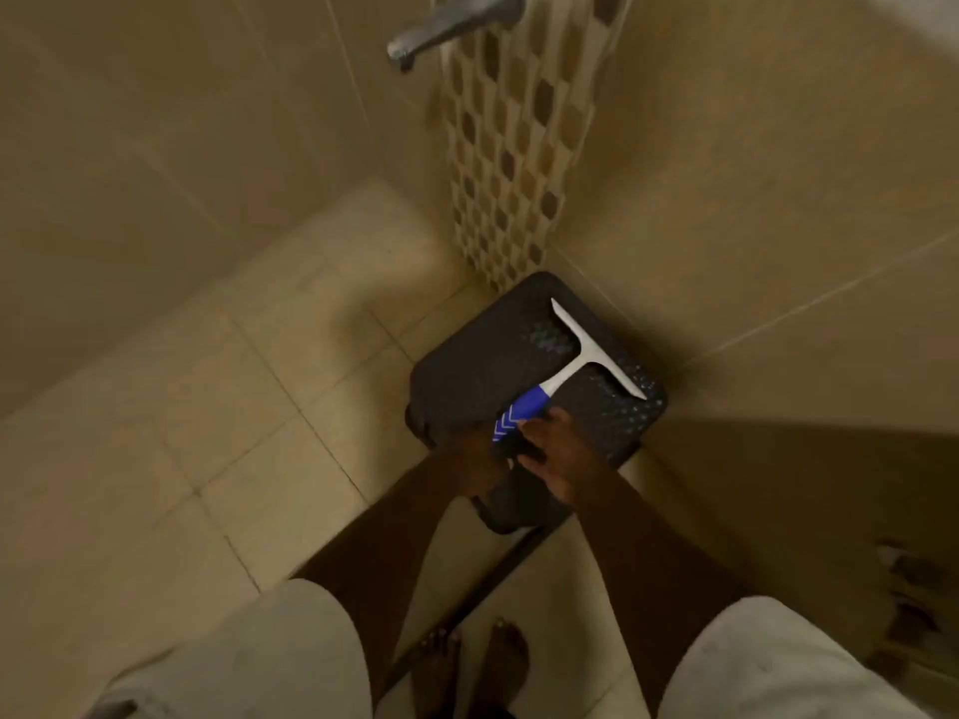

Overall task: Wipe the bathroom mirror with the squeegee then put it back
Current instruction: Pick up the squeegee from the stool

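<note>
Tiled shower corner, beige wall (752,163) and floor (171,407), metal tap (441,28) far up top. A dark stool (482,350) sits in the far-right corner of the floor, and the squeegee (586,350) lies flat on its seat, white blade to the far right, blue handle pointing near. Both hands are down at the handle end: left hand (475,454) in shadow beside it, fingers too dark to tell whether they close on anything; right hand (563,454) fingers loosely spread over the handle tip, touching but not clearly wrapped round it. Can't tell pickup from put-back; no mirror in view. If pickup, next needs a firm wrap on the handle and a lift clear.
</note>
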Tool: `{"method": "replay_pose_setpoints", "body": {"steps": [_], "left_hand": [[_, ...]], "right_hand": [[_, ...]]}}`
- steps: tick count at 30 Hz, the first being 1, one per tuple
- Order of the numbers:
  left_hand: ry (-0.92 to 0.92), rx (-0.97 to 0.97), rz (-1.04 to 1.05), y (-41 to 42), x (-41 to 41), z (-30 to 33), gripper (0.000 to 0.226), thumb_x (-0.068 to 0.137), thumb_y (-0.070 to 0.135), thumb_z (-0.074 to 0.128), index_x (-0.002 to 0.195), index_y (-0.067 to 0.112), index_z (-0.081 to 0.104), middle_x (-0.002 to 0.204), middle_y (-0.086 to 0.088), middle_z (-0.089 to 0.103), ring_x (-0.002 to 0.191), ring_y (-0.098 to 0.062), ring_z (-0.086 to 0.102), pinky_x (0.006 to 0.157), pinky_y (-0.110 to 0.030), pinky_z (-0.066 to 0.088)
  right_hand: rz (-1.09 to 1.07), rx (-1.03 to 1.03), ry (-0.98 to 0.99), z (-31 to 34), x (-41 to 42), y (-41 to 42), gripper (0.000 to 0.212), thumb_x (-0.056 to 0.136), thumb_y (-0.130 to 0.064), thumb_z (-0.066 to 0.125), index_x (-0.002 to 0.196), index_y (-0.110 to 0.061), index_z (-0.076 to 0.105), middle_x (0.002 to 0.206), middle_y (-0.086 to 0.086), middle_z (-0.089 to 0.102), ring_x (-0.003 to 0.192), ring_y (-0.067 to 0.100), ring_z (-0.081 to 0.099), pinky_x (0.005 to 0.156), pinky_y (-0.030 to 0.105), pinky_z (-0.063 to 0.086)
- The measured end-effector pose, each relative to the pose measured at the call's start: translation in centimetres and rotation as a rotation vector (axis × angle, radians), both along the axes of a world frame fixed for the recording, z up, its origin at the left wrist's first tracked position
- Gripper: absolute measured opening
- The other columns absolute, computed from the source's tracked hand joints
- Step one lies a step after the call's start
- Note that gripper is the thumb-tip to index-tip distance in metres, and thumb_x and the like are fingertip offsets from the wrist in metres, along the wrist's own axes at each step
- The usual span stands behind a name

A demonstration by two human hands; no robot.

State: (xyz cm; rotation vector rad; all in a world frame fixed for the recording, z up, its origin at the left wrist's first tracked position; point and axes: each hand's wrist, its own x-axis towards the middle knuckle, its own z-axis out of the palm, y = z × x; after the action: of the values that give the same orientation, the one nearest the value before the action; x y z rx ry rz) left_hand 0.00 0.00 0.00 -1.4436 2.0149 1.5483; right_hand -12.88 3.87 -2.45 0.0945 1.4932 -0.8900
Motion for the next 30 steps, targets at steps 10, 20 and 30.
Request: {"method": "replay_pose_setpoints", "body": {"steps": [10, 20, 30], "left_hand": [[-0.013, -0.064, 0.144, 0.2, -0.8, -3.0, 0.047, 0.090, 0.014, 0.056, 0.135, 0.014, 0.043, 0.131, -0.013, 0.053, 0.117, -0.028, 0.054, 0.102, -0.043, 0.044], [-0.038, -0.038, 0.168, -0.8, -2.3, 1.3, 0.021, 0.094, 0.017, 0.050, 0.106, 0.007, 0.064, 0.104, -0.012, 0.067, 0.087, -0.016, 0.059, 0.076, -0.021, 0.044], [-0.006, -0.103, 0.240, -2.2, -3.6, 12.0, 0.014, 0.091, 0.022, 0.053, 0.086, 0.017, 0.065, 0.092, -0.004, 0.068, 0.076, -0.010, 0.057, 0.075, -0.023, 0.044]], "right_hand": [[-0.068, 0.087, -0.085, -1.7, 1.4, -0.8, 0.042, 0.088, -0.022, 0.062, 0.127, -0.011, 0.053, 0.117, 0.013, 0.062, 0.107, 0.028, 0.059, 0.084, 0.041, 0.047], [-0.040, 0.018, 0.052, 2.5, -0.2, -0.2, 0.018, 0.094, -0.018, 0.053, 0.112, -0.013, 0.053, 0.116, 0.016, 0.059, 0.103, 0.029, 0.058, 0.088, 0.039, 0.047], [0.012, -0.059, 0.117, 13.1, -0.7, 0.3, 0.035, 0.095, -0.020, 0.051, 0.129, -0.009, 0.049, 0.125, 0.018, 0.058, 0.113, 0.032, 0.057, 0.100, 0.047, 0.046]]}}
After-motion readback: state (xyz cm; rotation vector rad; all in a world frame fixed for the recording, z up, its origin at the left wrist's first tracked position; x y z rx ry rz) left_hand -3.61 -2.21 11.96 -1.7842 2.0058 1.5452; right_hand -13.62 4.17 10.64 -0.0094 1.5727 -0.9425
